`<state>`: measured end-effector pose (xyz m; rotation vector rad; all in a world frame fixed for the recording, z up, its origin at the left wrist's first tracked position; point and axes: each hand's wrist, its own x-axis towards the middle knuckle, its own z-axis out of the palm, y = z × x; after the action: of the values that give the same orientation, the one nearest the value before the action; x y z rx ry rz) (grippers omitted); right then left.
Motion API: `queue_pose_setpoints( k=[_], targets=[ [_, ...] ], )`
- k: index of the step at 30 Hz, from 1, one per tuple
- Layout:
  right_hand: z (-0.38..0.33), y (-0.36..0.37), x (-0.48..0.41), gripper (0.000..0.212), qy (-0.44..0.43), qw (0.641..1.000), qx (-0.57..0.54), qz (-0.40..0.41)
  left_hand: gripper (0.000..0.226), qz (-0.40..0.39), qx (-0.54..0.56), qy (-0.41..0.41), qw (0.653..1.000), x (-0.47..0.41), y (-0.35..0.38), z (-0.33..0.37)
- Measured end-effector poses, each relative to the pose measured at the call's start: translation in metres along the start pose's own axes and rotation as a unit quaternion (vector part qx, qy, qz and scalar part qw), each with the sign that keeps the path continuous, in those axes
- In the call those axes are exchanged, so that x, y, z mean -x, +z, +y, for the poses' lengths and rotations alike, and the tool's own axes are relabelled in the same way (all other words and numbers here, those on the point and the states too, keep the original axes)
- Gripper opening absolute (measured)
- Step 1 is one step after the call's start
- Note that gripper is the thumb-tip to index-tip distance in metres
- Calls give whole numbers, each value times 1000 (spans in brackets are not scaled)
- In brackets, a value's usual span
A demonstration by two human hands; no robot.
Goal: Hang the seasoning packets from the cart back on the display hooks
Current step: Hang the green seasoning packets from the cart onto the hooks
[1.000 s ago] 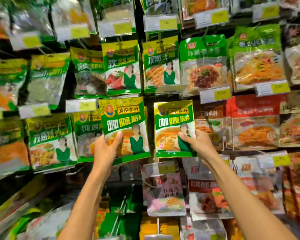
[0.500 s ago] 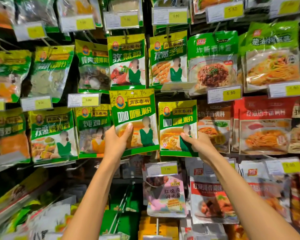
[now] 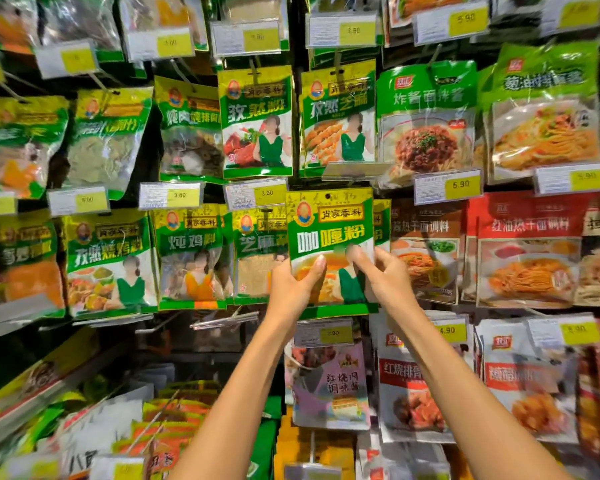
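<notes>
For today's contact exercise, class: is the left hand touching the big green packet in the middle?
Touching. The head view shows the left hand gripping the green packet, thumb pressed on its front.

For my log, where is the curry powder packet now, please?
The curry powder packet is mid head view, held by left hand and right hand, above the 3.00 price tag.

Both hands hold one green curry powder packet (image 3: pixel 329 233) upright against the display wall (image 3: pixel 298 109): left hand (image 3: pixel 293 289) grips its lower left edge, right hand (image 3: pixel 383 275) pinches its right side; an identical packet (image 3: pixel 381 220) hangs just behind.
</notes>
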<state>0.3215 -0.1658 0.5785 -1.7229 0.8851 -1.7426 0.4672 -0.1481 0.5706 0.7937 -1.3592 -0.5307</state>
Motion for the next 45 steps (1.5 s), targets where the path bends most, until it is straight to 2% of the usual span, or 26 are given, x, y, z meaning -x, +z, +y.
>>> queue_pose_setpoints(
  k=[4, 6, 8, 10, 12, 14, 17, 20, 23, 29, 36, 40, 45],
  targets=[
    [5, -4, 0, 12, 30, 998, -63, 1, 9, -15, -52, 24, 998, -2, 2, 3],
    [10, -10, -1, 12, 37, 997, -63, 14, 21, 45, -141, 70, 986, -11, -6, 10],
    [15, -17, -2, 15, 29, 998, -43, 21, 20, 149, -257, 176, 938, -23, -18, 22],
    [19, -24, -3, 14, 23, 999, -20, 23, 21, 217, -349, 273, 870, -38, -27, 35],
    [24, -29, -6, 16, 34, 999, -15, 31, 26, 232, -423, 333, 811, -56, -33, 43],
    [25, -32, -12, 17, 40, 998, -13, 36, 31, 221, -488, 354, 766, -71, -37, 44],
    [25, -33, -20, 18, 41, 998, -6, 40, 36, 201, -543, 355, 734, -84, -42, 37],
    [26, -31, -27, 36, 39, 998, -7, 53, 35, 193, -557, 362, 722, -91, -46, 30],
    [27, -30, -33, 37, 72, 996, -11, 60, 34, 188, -559, 378, 714, -94, -50, 26],
    [26, -23, -39, 48, 82, 994, -3, 66, 33, 182, -559, 404, 701, -98, -57, 25],
    [33, -20, -44, 39, 66, 993, 64, 77, 36, 167, -563, 420, 693, -97, -63, 25],
    [36, -16, -45, 26, 60, 988, 106, 95, 36, 160, -553, 433, 693, -97, -66, 25],
    [36, -6, -48, 37, 55, 979, 140, 139, 37, 152, -552, 436, 694, -98, -68, 24]
  ],
)
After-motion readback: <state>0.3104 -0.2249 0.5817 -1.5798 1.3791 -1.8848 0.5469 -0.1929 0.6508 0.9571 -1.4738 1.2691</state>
